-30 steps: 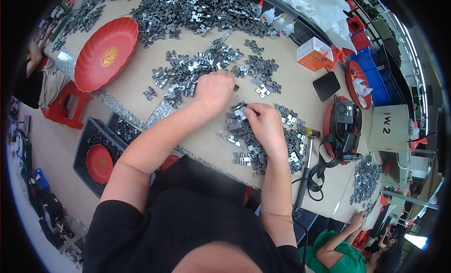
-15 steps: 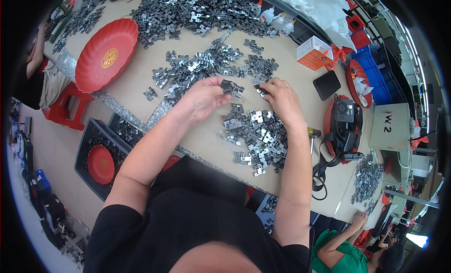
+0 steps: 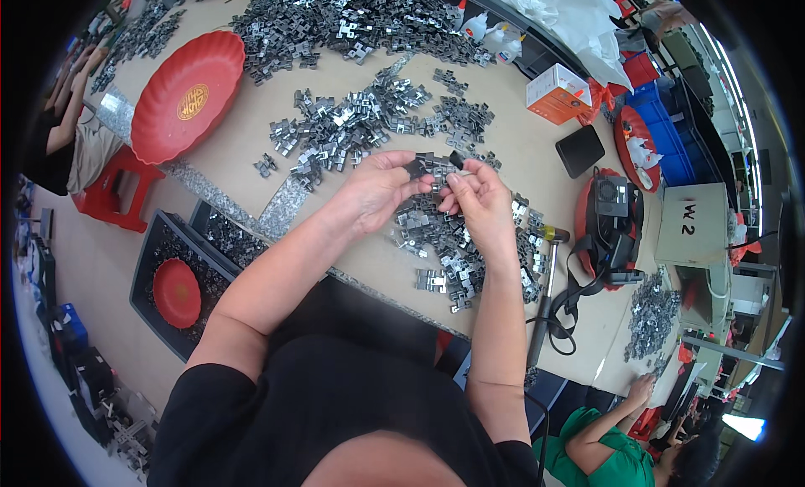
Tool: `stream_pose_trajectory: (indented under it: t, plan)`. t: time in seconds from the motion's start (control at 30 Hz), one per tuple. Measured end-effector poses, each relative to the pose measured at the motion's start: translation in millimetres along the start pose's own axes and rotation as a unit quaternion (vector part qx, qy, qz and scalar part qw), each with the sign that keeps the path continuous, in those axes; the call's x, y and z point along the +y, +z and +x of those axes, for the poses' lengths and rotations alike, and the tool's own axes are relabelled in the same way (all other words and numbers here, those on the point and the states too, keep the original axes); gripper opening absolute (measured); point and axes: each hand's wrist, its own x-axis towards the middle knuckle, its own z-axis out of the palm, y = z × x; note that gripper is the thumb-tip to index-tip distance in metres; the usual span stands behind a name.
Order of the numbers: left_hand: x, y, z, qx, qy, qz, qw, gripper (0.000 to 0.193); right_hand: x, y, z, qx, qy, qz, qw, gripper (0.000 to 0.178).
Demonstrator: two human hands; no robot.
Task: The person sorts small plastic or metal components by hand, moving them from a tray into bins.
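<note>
My left hand (image 3: 377, 192) pinches a small metal bracket (image 3: 433, 167) above the table. My right hand (image 3: 484, 208) is closed at the bracket's other side, with a small dark piece (image 3: 456, 159) between its fingertips. The two hands nearly meet, and the fingers hide part of both pieces. Just below them a pile of loose metal brackets (image 3: 449, 248) lies near the table's front edge. Beyond the hands spreads another heap of similar brackets (image 3: 344, 122).
A large heap of brackets (image 3: 352, 26) covers the back. At left are a red scalloped tray (image 3: 189, 101) and a grey bin (image 3: 147, 273). To the right lie a hammer (image 3: 549, 286), a black device (image 3: 614, 197) with straps and an orange-white box (image 3: 558, 94). A co-worker in green (image 3: 604, 453) sits lower right.
My right hand has moved left from the pile to my left hand, bringing a small dark piece to the bracket. The hammer's handle now shows beside my right arm.
</note>
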Motion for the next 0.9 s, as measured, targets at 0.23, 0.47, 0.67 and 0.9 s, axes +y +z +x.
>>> stream_pose_trajectory:
  t: [0.23,0.47,0.67,0.9]
  plan:
    - [-7.7,-10.0,3.6,-0.019,0.022,0.108,0.994,0.012,6.8,2.1,-0.8,-0.014,0.010,-0.005,1.000,0.028]
    - [-6.6,-4.6,3.2,0.029,-0.009,0.058,0.998,0.010,9.1,2.8,-7.7,0.000,0.008,0.009,1.000,0.026]
    - [-9.1,-8.9,3.1,0.011,0.016,0.098,0.995,0.009,3.0,0.1,-6.8,-0.032,0.041,0.037,0.998,0.024]
    - [-7.5,-5.1,-4.8,-0.035,0.077,0.175,0.981,0.006,2.7,-2.7,-6.6,-0.033,0.062,0.069,0.995,0.021]
